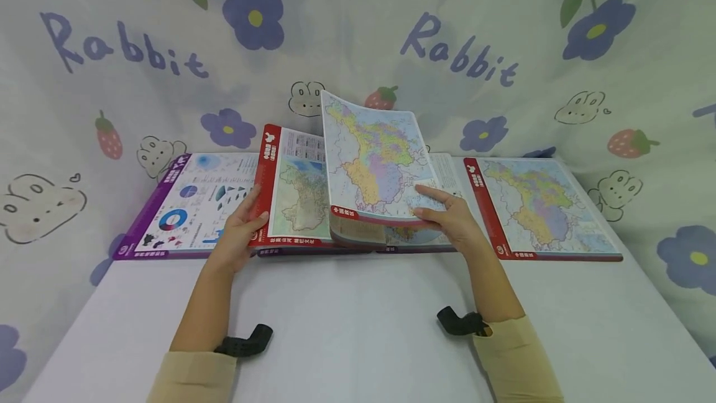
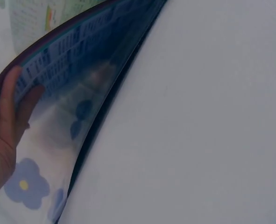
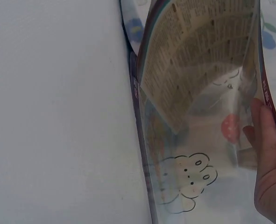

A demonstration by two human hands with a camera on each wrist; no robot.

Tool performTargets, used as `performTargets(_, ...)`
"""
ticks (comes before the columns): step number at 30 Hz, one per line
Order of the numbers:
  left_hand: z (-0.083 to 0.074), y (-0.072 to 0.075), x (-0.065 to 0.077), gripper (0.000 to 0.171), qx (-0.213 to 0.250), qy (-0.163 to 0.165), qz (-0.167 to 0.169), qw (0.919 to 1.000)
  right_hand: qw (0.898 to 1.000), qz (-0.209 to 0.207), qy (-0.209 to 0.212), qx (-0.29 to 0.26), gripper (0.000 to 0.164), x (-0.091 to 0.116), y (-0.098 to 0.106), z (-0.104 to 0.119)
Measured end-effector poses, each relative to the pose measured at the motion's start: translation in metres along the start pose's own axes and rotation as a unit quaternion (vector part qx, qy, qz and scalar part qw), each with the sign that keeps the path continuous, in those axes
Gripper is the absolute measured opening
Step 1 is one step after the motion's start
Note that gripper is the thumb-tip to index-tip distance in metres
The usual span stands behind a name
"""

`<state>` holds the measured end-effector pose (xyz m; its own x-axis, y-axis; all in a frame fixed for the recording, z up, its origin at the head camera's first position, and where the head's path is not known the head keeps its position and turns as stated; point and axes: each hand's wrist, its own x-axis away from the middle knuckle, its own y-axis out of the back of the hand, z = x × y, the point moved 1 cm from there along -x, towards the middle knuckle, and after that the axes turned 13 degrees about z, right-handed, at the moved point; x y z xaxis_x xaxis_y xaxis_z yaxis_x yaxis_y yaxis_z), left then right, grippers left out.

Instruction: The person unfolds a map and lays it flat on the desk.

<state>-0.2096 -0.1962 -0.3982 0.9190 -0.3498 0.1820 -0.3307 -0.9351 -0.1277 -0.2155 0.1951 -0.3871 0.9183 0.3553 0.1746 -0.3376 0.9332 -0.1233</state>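
Note:
My left hand (image 1: pixel 237 235) pinches the left edge of a red-bordered terrain map sheet (image 1: pixel 304 201), thumb on top and fingers behind. In the left wrist view those fingers (image 2: pixel 8 107) lie against the sheet's glossy, reflective back (image 2: pixel 77 84). My right hand (image 1: pixel 453 213) pinches the lower right part of a colourful political map sheet (image 1: pixel 380 160), which is raised, tilted and bowed. It overlaps the right part of the terrain map. From below, the right wrist view shows its shiny underside (image 3: pixel 208 121) with the right hand's fingers (image 3: pixel 267 135) on it.
A purple-edged chart (image 1: pixel 196 204) lies at the left of the white table (image 1: pixel 352 328). Another red-bordered political map (image 1: pixel 537 204) lies at the right. Beneath the held sheets, part of another map (image 1: pixel 453 173) shows. A patterned cloth (image 1: pixel 347 23) hangs behind.

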Motion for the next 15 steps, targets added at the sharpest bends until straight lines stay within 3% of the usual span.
performTargets(6, 0.001, 0.015, 0.006, 0.066, -0.006, 0.019, -0.011, 0.9997, 0.999, -0.007, -0.003, 0.051, 0.057, 0.001, 0.004, 0.003)
performTargets(15, -0.001, 0.036, 0.013, 0.070, 0.018, 0.030, -0.017, 0.9992, 0.999, -0.026, 0.008, 0.047, 0.058, 0.006, 0.019, 0.006)
